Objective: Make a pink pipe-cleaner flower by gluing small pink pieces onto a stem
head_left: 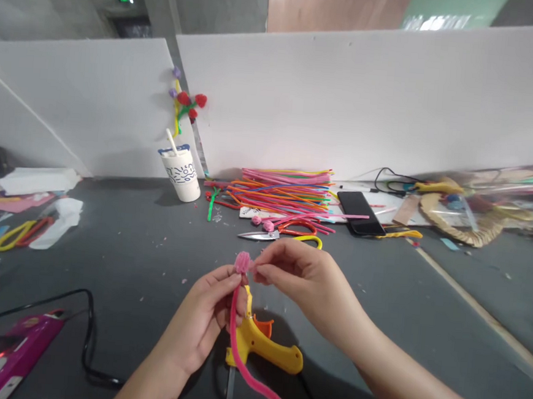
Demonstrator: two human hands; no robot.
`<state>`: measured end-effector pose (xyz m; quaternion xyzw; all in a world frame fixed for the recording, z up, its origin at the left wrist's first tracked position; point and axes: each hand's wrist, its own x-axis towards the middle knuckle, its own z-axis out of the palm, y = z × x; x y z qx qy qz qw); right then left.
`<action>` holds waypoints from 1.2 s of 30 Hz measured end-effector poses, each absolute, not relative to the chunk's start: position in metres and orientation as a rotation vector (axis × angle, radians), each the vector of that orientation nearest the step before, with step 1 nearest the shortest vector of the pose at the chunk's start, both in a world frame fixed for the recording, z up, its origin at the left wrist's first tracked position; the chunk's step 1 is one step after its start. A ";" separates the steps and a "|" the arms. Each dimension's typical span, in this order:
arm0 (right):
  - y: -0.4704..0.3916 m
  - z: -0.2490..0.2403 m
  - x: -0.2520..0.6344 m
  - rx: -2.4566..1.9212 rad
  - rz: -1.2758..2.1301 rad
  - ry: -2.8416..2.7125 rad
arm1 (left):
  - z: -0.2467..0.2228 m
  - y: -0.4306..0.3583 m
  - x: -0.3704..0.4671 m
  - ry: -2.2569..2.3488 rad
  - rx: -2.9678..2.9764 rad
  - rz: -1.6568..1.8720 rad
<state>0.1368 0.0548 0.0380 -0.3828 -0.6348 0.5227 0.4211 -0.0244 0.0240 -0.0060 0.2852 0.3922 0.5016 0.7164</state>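
Note:
Between its thumb and fingers, my left hand [214, 306] holds a hot-pink pipe cleaner [236, 345], whose free end curves down toward me. At its top sits a light-pink coiled pipe cleaner bud [242, 262]. My right hand [293, 269] is closed in a pinch at the bud's right side, on what looks like a small pink end of it. The exact grip is partly hidden by the fingertips. Directly below the hands a yellow glue gun [268, 349] with an orange trigger rests on the dark table, its nozzle close to my left fingers.
Behind the hands lie scissors [259, 236], two finished pink buds, a bundle of pipe cleaners [280, 191] and a phone [361, 213]. A paper cup [183, 174] with a straw stands back left. A magenta power strip [24, 352] and black cable [89, 327] occupy the near left.

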 end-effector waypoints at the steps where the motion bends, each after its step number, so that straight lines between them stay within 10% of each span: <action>1: 0.055 0.037 0.137 -0.982 1.273 -1.619 | -0.006 0.023 -0.024 0.883 0.633 1.106; 36: 0.042 0.009 0.129 -0.825 0.200 -1.951 | 0.002 0.013 -0.018 0.922 0.679 1.160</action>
